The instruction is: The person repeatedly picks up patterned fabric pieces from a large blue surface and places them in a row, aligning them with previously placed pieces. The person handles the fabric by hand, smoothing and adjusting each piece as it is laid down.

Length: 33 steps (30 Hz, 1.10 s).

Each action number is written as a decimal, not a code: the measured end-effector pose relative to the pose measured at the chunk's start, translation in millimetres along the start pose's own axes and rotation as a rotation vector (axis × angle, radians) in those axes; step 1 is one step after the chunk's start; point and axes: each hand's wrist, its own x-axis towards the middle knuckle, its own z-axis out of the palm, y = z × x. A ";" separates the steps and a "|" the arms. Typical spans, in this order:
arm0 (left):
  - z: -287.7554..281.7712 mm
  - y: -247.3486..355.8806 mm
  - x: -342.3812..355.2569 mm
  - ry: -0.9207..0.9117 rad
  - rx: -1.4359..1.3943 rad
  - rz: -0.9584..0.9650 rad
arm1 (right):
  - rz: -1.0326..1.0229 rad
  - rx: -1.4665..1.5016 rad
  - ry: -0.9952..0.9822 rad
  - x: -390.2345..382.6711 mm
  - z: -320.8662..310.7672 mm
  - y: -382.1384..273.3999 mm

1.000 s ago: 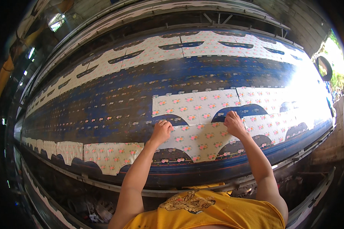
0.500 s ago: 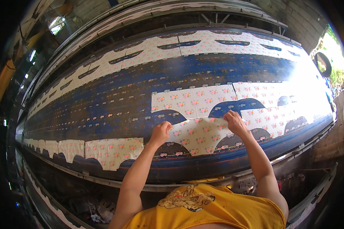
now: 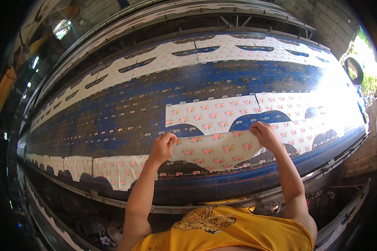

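Observation:
A floral white fabric piece (image 3: 215,148) is stretched between my hands, partly raised from the long blue-and-dark printing table (image 3: 238,73). My left hand (image 3: 165,145) pinches its upper left corner, and my right hand (image 3: 264,134) grips its upper right corner. Its lower edge curves and sags. Just beyond it lies a flat row of matching cut pieces (image 3: 190,113), with dark arched gaps along their near side. Another piece (image 3: 117,169) lies at lower left, close to my left forearm.
Long rows of cut fabric (image 3: 215,44) cover the table's far side. Metal rails (image 3: 171,209) run along the near edge, with parallel racks (image 3: 184,12) behind. Bright daylight enters at right beside a black ring-shaped object (image 3: 355,70). My yellow shirt (image 3: 226,230) fills the bottom.
The piece between my hands has risen off the table and shifted slightly left, its lower part now sagging and curved. My left hand has moved left and my grip has stayed closed.

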 end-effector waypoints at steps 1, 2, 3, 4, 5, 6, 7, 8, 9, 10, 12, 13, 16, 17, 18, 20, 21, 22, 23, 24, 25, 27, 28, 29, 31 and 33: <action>3.2 -6.6 3.3 0.024 0.005 0.017 | -0.015 -0.018 -0.007 5.1 7.2 11.5; 8.6 -13.8 7.2 0.046 0.007 0.035 | -0.029 -0.038 -0.014 10.7 17.4 30.0; 11.5 -15.9 12.5 0.069 0.008 0.055 | -0.042 -0.060 -0.020 16.1 24.9 42.4; 11.5 -16.3 15.8 0.041 0.025 0.053 | -0.041 -0.076 -0.012 18.7 32.2 54.2; 8.1 -10.6 17.5 0.013 0.044 0.046 | -0.041 -0.090 -0.008 19.9 38.7 57.9; 4.9 -5.6 19.6 -0.015 0.063 0.038 | -0.040 -0.105 -0.004 20.8 43.1 62.1; 3.2 -3.0 23.7 0.005 0.029 0.055 | -0.012 -0.116 0.036 22.5 46.5 66.5; 1.2 -0.5 26.6 0.027 -0.004 0.064 | -0.009 -0.067 0.103 25.6 47.8 63.8; -1.2 1.8 29.1 0.050 -0.036 0.073 | -0.006 -0.018 0.171 29.3 48.4 61.3; -4.5 3.8 31.1 0.061 -0.047 0.078 | -0.002 0.031 0.238 32.4 48.7 58.8; -10.5 8.6 33.7 0.078 -0.071 0.093 | 0.016 0.100 0.329 34.4 40.3 39.9; -13.6 12.2 31.7 0.079 -0.077 0.088 | 0.055 0.132 0.376 34.8 37.9 32.1; -20.0 25.3 29.2 0.115 -0.114 0.131 | 0.004 0.080 0.496 31.7 33.0 26.3; -21.4 31.2 29.1 0.150 -0.129 0.174 | -0.031 0.042 0.510 30.7 32.3 26.0; -22.9 37.1 28.7 0.185 -0.145 0.217 | -0.065 0.005 0.524 29.2 31.7 25.8; -29.6 49.1 27.3 0.182 -0.154 0.239 | -0.085 -0.032 0.563 24.0 37.1 27.3; -32.7 53.9 26.2 0.181 -0.157 0.251 | -0.097 -0.050 0.584 20.5 40.6 27.6; -34.5 57.8 25.0 0.156 -0.146 0.258 | -0.046 0.000 0.624 15.3 41.9 28.4; -38.0 61.6 24.0 0.136 -0.126 0.265 | 0.000 0.057 0.663 12.7 42.7 26.5; -40.9 64.2 22.8 0.114 -0.107 0.272 | 0.047 0.115 0.700 9.5 44.3 24.1; -42.9 65.3 20.2 0.112 -0.119 0.265 | 0.113 0.270 0.764 4.6 46.4 20.5; -40.8 64.7 13.7 0.100 -0.156 0.249 | 0.077 0.237 0.858 3.4 37.4 3.4; -41.3 64.8 11.8 0.101 -0.152 0.234 | 0.059 0.221 0.905 3.7 35.0 -0.8; -40.2 65.6 11.1 0.092 -0.162 0.227 | -0.033 0.079 0.922 1.6 34.5 11.9; -38.0 64.6 8.6 0.095 -0.169 0.209 | -0.055 0.070 0.736 -2.1 39.8 28.3; -34.9 60.7 0.4 0.122 -0.169 0.185 | 0.035 0.136 0.560 -9.1 42.9 19.5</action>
